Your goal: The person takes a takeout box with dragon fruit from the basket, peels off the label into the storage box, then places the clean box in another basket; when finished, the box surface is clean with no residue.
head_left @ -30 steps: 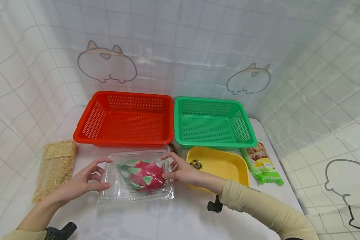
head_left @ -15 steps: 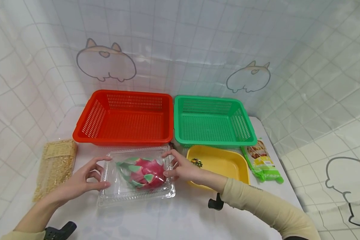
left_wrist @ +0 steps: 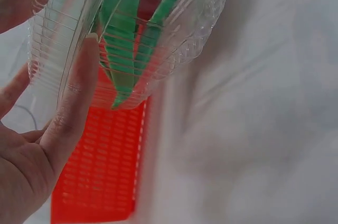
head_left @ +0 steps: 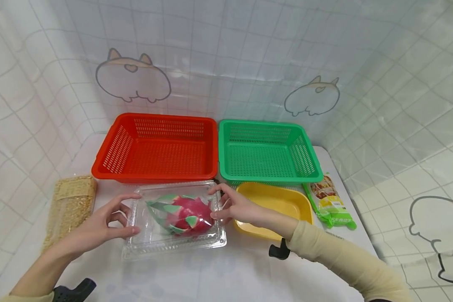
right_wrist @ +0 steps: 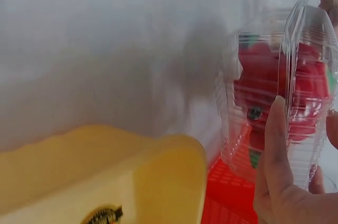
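A clear plastic clamshell box (head_left: 150, 241) holds a dragon fruit (head_left: 190, 216), red with green scales. Its lid looks closed. My left hand (head_left: 94, 228) grips the box's left end, fingers on the lid side and thumb at the rim, as the left wrist view shows. On the opposite end my right hand (head_left: 245, 208) pinches it the same way; in the right wrist view the thumb (right_wrist: 277, 145) lies along the rim seam. Shadows beside the box show in both wrist views; whether its underside touches the table I cannot tell.
Behind the box stand a red basket (head_left: 162, 176) and a green basket (head_left: 268, 178). A yellow tray (head_left: 283, 205) sits under the right forearm. Left lies a bag of pale yellow grains or beans (head_left: 71, 205); right, a green food packet (head_left: 330, 201). A small dark thing shows behind the box.
The box's right end has shifted a little to the right and away from me, with my right hand moving along. My left hand has stayed nearly in place.
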{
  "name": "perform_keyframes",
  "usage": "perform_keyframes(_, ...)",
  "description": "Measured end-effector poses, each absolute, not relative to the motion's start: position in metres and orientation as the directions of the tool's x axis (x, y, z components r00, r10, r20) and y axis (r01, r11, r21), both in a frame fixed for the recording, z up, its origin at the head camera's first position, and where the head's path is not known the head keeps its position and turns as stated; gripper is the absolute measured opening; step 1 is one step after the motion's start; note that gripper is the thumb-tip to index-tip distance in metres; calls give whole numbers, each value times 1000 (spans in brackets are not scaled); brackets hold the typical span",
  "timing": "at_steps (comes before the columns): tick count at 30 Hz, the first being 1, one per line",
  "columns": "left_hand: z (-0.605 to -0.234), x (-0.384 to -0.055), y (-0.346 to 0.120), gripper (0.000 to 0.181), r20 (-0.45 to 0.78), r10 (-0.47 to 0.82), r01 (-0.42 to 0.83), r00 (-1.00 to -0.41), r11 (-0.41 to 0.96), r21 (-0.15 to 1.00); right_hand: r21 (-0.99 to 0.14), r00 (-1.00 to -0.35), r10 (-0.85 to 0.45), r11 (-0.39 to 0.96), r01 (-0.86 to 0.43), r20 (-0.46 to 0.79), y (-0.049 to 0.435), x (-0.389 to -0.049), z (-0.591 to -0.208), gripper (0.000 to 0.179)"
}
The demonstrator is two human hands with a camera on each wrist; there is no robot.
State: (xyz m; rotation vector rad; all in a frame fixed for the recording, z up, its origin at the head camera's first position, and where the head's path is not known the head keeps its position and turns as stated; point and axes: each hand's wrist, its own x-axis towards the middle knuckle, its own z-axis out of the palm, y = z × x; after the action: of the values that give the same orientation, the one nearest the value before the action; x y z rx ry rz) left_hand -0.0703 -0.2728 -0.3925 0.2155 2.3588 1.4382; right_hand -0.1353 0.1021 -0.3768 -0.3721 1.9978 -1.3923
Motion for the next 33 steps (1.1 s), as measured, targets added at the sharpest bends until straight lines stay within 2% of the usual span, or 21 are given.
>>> perform_keyframes(6,-379,-71,-262,77,-230,309,-63,-923,470,880,-914,-732,-582,383,137,-354,115,-136,-362,56)
perform_keyframes(19,-354,-85,-232,71,-126,358,57,-925,458,887,-920,-674,-639,354,170,-371,149,-147,-336,55)
perform_keyframes(33,-324,-122,-206,71,-138,394,79,-909,486,870,-898,-712,-584,413,152,-389,179,-170,-307,55)
